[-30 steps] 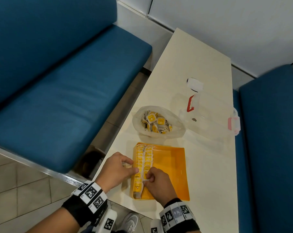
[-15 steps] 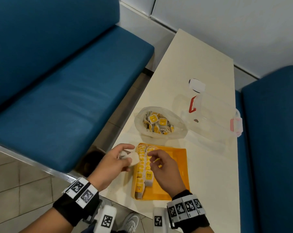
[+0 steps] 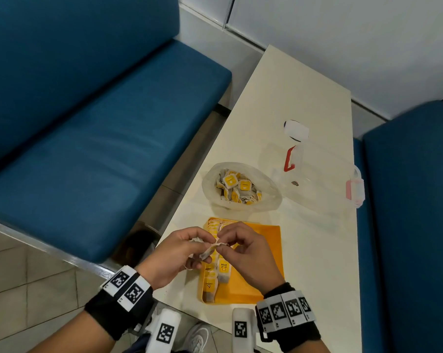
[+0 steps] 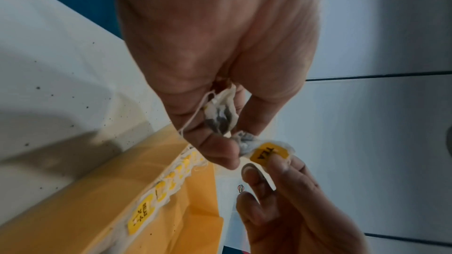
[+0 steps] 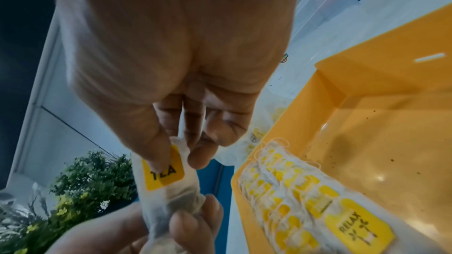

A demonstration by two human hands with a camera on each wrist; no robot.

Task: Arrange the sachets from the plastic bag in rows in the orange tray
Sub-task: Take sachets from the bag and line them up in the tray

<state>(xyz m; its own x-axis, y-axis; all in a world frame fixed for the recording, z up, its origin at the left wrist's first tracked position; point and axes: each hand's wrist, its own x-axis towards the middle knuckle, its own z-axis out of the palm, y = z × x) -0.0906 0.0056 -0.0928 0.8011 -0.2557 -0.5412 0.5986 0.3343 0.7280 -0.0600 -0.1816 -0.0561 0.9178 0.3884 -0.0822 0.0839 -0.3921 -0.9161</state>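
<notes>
- Paper sachet (image 3: 210, 248) is pinched between both hands right over the near end of the tray (image 3: 261, 253); left hand (image 3: 172, 256) has thumb and fingers closed on the crumpled bag end, plus what looks like a second sachet tucked in its fingers, while right hand (image 3: 246, 253) pinches the yellow "TEA" tag end; my guess is they're pulling it straight so it'll sit flat
- tray's left side already has two rows (image 3: 215, 271) of sachets overlapped like shingles, tags up, one reading "RELAX"; the right part is bare orange, so loads of room left; I'd say the job's under halfway
- just past the tray, the bag (image 3: 268, 192) sits open with a pile of sachets still inside; close by so reaches stay short, probably
- beyond and to the right, a clear box (image 3: 317, 184) with red and pink latches, on the same table (image 3: 291, 98)
</notes>
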